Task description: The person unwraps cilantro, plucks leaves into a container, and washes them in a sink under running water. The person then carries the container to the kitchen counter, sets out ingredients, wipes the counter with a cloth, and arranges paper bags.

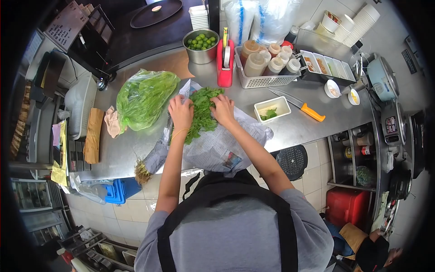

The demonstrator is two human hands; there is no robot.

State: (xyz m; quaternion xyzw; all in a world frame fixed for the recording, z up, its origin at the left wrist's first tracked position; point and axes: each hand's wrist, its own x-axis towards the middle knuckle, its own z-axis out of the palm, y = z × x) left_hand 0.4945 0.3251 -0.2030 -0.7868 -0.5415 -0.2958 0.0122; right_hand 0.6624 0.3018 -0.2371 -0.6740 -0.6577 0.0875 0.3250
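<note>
A bunch of leafy green herbs [202, 119] lies on a spread sheet of newspaper [217, 147] on the steel counter. My left hand [181, 113] is on the left side of the bunch, fingers curled into the leaves. On the opposite side, my right hand [222, 109] has its fingers closed on the leaves near the top. Leaves partly hide the fingertips of both hands. Stringy roots [142, 172] poke out of rolled newspaper at the counter's front edge. To the left sits a clear plastic bag of green leaves [147, 99].
Behind are a pot of limes [199, 56], a red tape dispenser [225, 68] and a basket of squeeze bottles [267, 80]. Rightward lie a white tub [278, 105] with a few leaves and an orange-handled knife [312, 112]. Another person [362, 245] is at lower right.
</note>
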